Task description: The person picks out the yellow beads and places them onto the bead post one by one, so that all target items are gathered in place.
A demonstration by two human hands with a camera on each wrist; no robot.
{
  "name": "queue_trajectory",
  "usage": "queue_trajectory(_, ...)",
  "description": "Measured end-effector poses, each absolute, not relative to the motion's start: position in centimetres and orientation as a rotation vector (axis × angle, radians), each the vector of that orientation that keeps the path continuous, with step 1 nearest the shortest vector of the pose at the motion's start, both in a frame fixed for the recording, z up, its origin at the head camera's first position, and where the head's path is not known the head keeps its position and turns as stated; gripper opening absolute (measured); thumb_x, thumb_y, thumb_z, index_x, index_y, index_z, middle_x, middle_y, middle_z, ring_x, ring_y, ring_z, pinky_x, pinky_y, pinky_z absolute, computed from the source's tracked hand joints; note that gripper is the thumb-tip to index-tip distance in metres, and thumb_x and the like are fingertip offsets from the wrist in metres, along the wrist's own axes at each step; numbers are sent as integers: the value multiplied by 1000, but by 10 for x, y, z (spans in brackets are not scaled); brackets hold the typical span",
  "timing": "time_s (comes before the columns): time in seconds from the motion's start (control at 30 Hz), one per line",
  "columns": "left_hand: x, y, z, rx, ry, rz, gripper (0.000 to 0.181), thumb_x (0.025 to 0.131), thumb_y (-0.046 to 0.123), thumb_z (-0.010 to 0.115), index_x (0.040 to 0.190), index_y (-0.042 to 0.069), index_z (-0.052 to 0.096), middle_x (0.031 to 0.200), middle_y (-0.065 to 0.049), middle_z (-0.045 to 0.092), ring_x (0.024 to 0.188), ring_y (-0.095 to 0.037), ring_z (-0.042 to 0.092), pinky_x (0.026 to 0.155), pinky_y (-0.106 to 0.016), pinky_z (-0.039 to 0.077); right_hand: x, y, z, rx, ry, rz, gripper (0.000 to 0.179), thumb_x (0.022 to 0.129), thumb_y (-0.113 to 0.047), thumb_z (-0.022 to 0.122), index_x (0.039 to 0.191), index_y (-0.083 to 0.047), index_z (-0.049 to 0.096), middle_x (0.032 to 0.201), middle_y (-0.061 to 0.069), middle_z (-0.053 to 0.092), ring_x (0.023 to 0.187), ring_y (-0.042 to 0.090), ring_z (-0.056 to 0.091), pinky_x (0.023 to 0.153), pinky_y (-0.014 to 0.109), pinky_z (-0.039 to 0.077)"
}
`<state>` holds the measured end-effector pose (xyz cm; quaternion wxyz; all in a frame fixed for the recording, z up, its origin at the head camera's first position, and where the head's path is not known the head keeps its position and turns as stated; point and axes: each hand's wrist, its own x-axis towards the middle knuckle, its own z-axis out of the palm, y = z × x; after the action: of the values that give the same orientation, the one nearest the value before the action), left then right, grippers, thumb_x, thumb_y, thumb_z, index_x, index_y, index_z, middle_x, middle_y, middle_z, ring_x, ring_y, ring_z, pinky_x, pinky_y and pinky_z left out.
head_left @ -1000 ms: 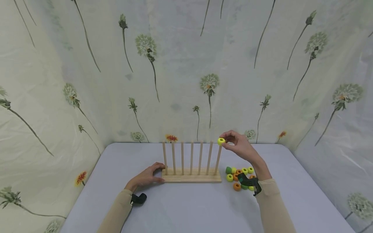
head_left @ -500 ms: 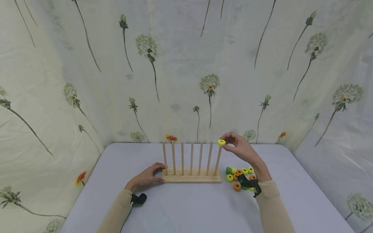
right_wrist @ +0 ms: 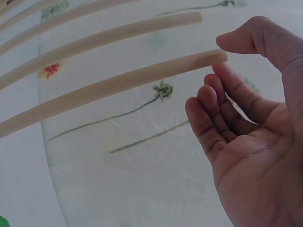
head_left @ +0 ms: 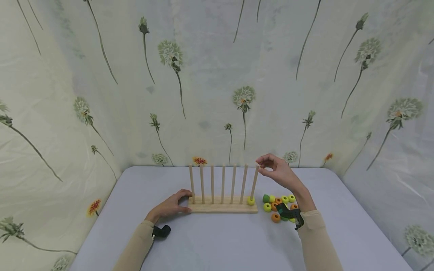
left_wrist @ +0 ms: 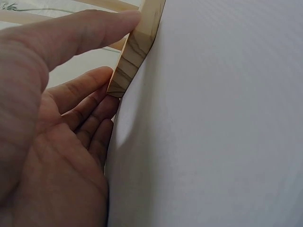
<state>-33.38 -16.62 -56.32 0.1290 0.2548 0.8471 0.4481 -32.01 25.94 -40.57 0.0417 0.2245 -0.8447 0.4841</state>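
A wooden peg stand (head_left: pixel 222 208) with several upright pegs stands on the table. My left hand (head_left: pixel 174 203) grips its left end, thumb at the front and fingers behind; in the left wrist view the thumb lies on the edge of the wooden base (left_wrist: pixel 135 54). A yellow bead (head_left: pixel 251 201) sits at the foot of the rightmost peg (head_left: pixel 254 182). At the top of that peg is my right hand (head_left: pixel 279 171), thumb and fingers parted around the tip with no bead between them. The right wrist view shows the bare upper peg (right_wrist: pixel 118 82) beside the fingertips.
Right of the stand lies a cluster of loose yellow, orange and green beads (head_left: pixel 276 217), partly hidden by the right wrist's black camera mount (head_left: pixel 288 211). The white table (head_left: pixel 217 244) meets a flower-print cloth (head_left: pixel 210 94) at the back.
My right hand has let go of the yellow bead, which has dropped from the rightmost peg's top to its foot. The left hand has stayed at the stand's end.
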Motion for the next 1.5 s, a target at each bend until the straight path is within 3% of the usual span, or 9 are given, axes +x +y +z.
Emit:
queue_trajectory(0.27, -334, -167, -565, 747, 2462, 1304, 59, 79, 30, 79, 130, 15, 54, 142, -6, 44, 139, -30, 33, 115, -54, 22, -320, 259, -406, 698, -2591, 1490, 36, 92, -12, 66, 122, 2, 54, 119, 16, 57, 101, 11, 56, 82, 17, 50)
queue_trajectory(0.57, -335, -169, -569, 803, 2474, 1291, 61, 79, 30, 80, 131, 14, 53, 137, -4, 46, 136, -25, 37, 114, -50, 26, -318, 258, -405, 676, -2602, 1532, 33, 92, -18, 67, 117, -2, 55, 119, 17, 57, 100, 13, 57, 82, 18, 51)
queue_trajectory(1.0, -337, -169, -568, 779, 2476, 1287, 62, 79, 31, 80, 131, 13, 53, 142, -7, 43, 139, -30, 33, 115, -53, 23, -318, 265, -408, 697, -2560, 1518, 30, 92, -17, 66, 117, -4, 55, 119, 17, 57, 100, 8, 58, 82, 17, 51)
queue_trajectory(1.5, -337, -169, -568, 786, 2485, 1282, 61, 78, 31, 80, 131, 14, 52, 141, -6, 44, 138, -28, 34, 115, -52, 24, -317, 277, -409, 644, -2573, 1486, 32, 92, -23, 67, 117, -7, 55, 119, 8, 56, 101, 6, 58, 83, 18, 50)
